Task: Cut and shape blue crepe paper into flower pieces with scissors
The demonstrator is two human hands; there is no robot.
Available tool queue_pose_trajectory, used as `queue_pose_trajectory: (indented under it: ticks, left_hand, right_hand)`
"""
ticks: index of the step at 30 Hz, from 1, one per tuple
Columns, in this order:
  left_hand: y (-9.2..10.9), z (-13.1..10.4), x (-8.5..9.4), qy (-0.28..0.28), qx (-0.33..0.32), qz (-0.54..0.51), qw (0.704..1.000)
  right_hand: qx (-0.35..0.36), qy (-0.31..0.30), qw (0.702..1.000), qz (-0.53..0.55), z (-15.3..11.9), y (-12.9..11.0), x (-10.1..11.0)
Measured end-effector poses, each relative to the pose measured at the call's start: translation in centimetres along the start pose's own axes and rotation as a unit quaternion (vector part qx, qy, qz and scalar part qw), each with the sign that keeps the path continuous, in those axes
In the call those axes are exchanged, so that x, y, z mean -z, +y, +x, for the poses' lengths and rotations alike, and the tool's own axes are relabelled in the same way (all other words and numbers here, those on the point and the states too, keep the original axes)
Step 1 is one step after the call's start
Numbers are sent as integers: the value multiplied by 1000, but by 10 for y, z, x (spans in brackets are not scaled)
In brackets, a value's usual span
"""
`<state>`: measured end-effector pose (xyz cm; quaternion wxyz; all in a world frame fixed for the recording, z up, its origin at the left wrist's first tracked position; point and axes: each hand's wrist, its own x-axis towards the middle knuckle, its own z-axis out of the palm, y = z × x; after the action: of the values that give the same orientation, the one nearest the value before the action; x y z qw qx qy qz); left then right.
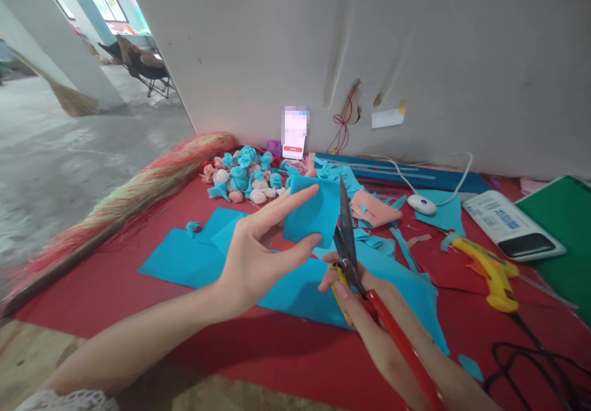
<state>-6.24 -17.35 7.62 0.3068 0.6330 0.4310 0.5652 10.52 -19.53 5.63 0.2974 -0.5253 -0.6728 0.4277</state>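
My left hand (252,248) pinches a small blue sheet of paper (318,214) between thumb and fingers, raised above the table. In my right hand (367,325) is a pair of scissors (348,239) with red and yellow handles. Its blades point upward, a little apart, right beside the sheet's right edge; whether they touch it I cannot tell. Beneath both hands lie larger blue paper sheets (184,260) on the red tabletop (207,349). Blue paper strips and scraps (344,177) are heaped behind the scissors.
Blue, pink and white paper flowers (240,177) are piled at the back left. A phone (294,134) leans against the wall. To the right are folded pink paper (376,207), a yellow glue gun (489,269) with black cord, and a white device (512,226). A broom (138,195) lies along the left edge.
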Motion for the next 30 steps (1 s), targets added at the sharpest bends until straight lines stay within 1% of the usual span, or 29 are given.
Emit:
queue_pose_trajectory:
  ticks: [3, 6, 9, 14, 18, 20, 24, 28, 30]
  left_hand:
    - [1, -1, -1, -2, 8, -4, 1000]
    - [1, -1, -1, -6, 12, -5, 1000]
    - [1, -2, -1, -7, 13, -7, 1000]
    - [1, -3, -1, -7, 25, -20, 999]
    - [1, -4, 0, 0, 26, -17, 1000]
    - [1, -3, 0, 4, 25, -9, 1000]
    - [2, -3, 1, 5, 17, -1, 1000]
    - [5, -2, 3, -13, 31, -15, 999]
    - [7, -1, 5, -23, 35, -24, 999]
  right_hand:
    - [-4, -28, 999, -29, 1, -5, 1]
    - [12, -13, 999, -28, 1, -9, 2]
    - [19, -16, 999, -30, 0, -9, 2]
    - [12, -20, 999, -34, 2, -7, 1]
    - [36, -27, 998, -37, 2, -6, 2]
    - [41, -23, 998, -37, 1, -6, 2]
    - [28, -10, 999, -17, 0, -9, 0]
    - [24, 15, 1000, -12, -2, -9, 0]
    - [33, 10, 999, -25, -2, -9, 0]
